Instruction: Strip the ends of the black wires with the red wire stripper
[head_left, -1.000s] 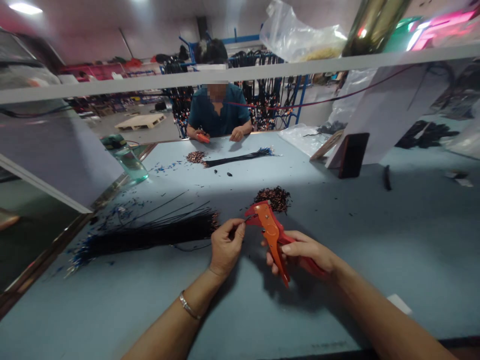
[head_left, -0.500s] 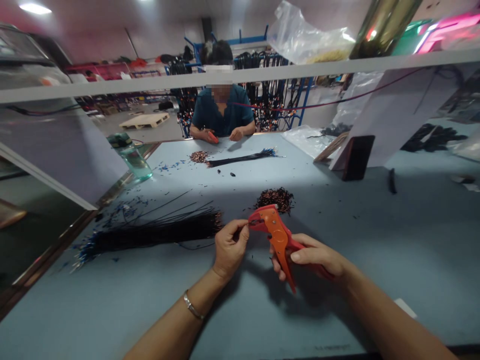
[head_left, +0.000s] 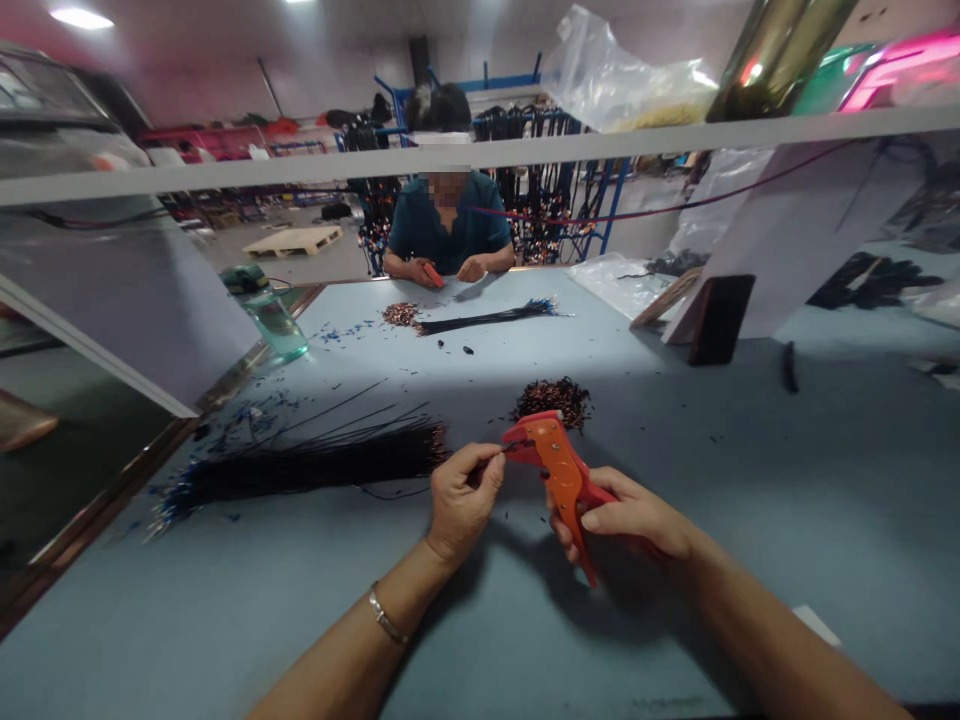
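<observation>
My right hand (head_left: 619,515) is wrapped round the handles of a red and orange wire stripper (head_left: 559,465), its jaws pointing left. Thumb and forefinger of my left hand (head_left: 465,495) are pinched together right at those jaws, on a thin dark wire that is barely visible. To the left, a long bundle of black wires (head_left: 307,465) lies on the blue-grey table (head_left: 315,620), with blue ends at the left and coppery ends close to my left hand. Behind the stripper sits a pile of small black and copper-coloured pieces (head_left: 553,402).
Across the table a person (head_left: 450,225) holds a red tool, near a smaller wire bundle (head_left: 484,318) and a copper-coloured pile (head_left: 400,314). A bottle (head_left: 277,325) stands at left, a dark phone-like slab (head_left: 721,320) at right. A white shelf bar (head_left: 300,167) crosses above.
The view has shifted slightly. The wire stripper's orange handle sits a little closer to the red one, and my right fingers have tightened slightly. My left hand keeps its pinch at the jaws.
</observation>
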